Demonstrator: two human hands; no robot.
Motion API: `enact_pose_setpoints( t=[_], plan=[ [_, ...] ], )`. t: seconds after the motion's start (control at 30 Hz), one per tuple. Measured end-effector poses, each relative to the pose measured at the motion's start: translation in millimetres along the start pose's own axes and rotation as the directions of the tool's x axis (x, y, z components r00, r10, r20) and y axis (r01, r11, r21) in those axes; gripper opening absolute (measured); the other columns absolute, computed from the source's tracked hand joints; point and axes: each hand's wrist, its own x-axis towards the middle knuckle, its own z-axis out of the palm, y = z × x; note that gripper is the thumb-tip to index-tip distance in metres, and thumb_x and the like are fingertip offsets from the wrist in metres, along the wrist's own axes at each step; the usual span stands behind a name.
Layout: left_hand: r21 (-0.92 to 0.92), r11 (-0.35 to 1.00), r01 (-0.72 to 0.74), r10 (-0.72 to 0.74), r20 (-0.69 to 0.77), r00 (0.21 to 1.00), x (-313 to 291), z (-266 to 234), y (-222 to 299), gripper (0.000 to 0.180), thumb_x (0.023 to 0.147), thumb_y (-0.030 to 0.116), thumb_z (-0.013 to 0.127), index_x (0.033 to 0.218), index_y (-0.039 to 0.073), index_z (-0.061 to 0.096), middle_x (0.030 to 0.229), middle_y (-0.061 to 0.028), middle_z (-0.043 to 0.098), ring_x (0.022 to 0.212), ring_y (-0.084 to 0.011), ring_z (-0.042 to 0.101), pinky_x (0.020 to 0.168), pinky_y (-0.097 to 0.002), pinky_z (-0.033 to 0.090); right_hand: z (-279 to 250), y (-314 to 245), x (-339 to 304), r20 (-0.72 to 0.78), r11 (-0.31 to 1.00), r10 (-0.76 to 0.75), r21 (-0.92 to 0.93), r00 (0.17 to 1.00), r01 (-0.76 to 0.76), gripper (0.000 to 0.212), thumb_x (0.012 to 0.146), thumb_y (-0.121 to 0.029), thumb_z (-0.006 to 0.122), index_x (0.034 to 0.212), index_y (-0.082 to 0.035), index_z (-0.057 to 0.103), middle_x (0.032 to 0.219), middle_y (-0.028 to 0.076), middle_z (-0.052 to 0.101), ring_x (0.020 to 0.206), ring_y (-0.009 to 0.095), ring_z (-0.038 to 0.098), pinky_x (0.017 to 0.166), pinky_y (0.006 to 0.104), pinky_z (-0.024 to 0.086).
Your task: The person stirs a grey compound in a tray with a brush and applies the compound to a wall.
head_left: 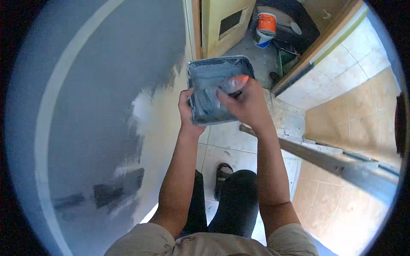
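Note:
My left hand grips the left side of a dark rectangular paint tray, its thumb over the rim and the other fingers mostly hidden beneath. Wet grey paint coats the tray's inside. Over the tray, my right hand is closed around a paintbrush smeared with grey and showing some orange. Motion blurs the brush, and its head is down in the paint. To the left rises a wall painted mostly grey, with a cream strip and rough white patches along its edge.
A long metal bar slants across on the right, close to my right forearm. Beyond the doorway stand stacked paint buckets and a green object. An open yellowish door is ahead. Pale tiles cover the floor.

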Motion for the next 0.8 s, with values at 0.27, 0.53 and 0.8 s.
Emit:
enact_pose_setpoints(
  t=[0.27,0.53,0.8],
  plan=[
    [0.036,0.996,0.084,-0.084,-0.015,0.996,-46,6,-20,0.054,0.088,0.049,0.057,0.121,0.008,0.064,0.119,-0.0098,0.069,0.108,-0.0264,0.066,0.098,-0.0417,0.051,-34,-52,-42,0.015,0.978,0.168,-0.127,0.986,-0.165,0.02,0.079,-0.016,0.077,0.081,0.0,0.066,0.075,0.024,0.067,0.074,0.044,0.067,0.068,0.0469,0.053],
    [-0.014,0.996,0.086,-0.084,0.083,0.993,-62,-29,-34,0.051,0.09,0.045,0.056,0.121,0.004,0.064,0.111,-0.0117,0.07,0.103,-0.0273,0.068,0.095,-0.0421,0.053,-7,-37,-67,0.078,0.994,0.04,-0.108,0.996,-0.031,0.018,0.083,-0.012,0.078,0.078,0.0,0.064,0.066,0.013,0.064,0.06,0.021,0.063,0.059,0.0372,0.05],
    [-0.109,0.982,0.154,-0.135,0.161,0.978,-82,-91,-53,0.049,0.093,0.039,0.053,0.123,0.001,0.064,0.117,-0.0155,0.07,0.105,-0.0279,0.069,0.096,-0.039,0.054,31,-24,-99,0.201,0.982,0.166,-0.119,0.965,-0.145,0.016,0.082,-0.01,0.078,0.081,0.001,0.067,0.069,0.016,0.067,0.06,0.027,0.065,0.06,0.0372,0.05]
  ],
)
